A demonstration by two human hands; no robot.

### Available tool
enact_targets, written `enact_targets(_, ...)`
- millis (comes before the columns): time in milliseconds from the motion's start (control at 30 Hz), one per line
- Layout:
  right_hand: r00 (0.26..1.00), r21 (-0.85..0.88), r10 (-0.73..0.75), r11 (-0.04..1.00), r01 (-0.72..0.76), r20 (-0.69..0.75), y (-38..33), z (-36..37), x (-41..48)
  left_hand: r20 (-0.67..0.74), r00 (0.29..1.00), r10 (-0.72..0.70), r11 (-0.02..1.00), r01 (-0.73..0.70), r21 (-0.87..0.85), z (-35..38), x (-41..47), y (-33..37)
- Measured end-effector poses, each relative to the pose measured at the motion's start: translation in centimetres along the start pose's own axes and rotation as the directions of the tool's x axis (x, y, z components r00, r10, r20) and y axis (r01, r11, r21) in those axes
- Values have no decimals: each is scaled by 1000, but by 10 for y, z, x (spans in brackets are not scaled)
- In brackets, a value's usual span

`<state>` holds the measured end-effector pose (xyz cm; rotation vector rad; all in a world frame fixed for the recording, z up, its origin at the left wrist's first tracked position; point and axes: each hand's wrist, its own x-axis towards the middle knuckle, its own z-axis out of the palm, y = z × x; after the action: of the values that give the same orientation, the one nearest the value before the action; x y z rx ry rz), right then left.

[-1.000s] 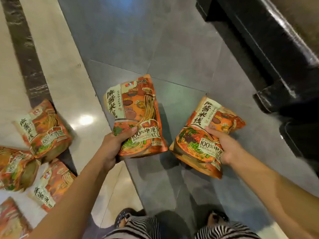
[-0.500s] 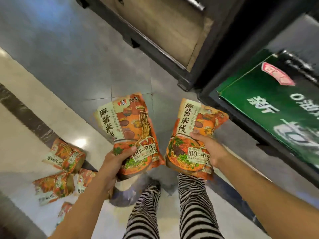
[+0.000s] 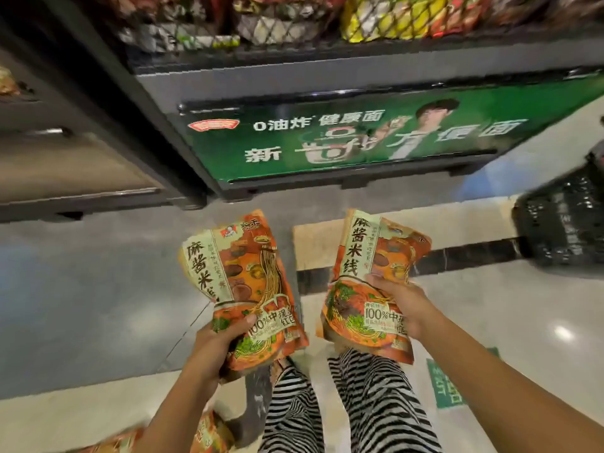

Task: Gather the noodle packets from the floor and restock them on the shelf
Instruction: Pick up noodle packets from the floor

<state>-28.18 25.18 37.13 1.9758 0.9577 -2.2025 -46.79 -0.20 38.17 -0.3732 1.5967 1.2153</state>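
left fingers [image 3: 243,322] curled round left noodle packet [image 3: 242,273], right fingers [image 3: 379,279] pinching right noodle packet [image 3: 359,315]

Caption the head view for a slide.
Left hand holds the left packet, right hand the right packet, facing the shelf with a green banner.

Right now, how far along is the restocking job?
Done: both held packets are off the floor. In hand: the left hand grips the left packet, the right hand the right packet, facing the shelf, neither placed yet. Left: shelve both, then fetch the floor packets by the left arm.
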Motion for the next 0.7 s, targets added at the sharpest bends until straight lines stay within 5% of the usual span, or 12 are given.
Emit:
enact_targets(300, 979, 398, 43, 917, 40, -197, 6, -242, 14, 199, 979, -52, 935, -22, 354, 258, 21, 8)
enact_targets(700, 958, 639, 75, 759, 126, -278, -7, -481, 8, 337, 921, -198, 795, -50, 605, 557, 28, -42)
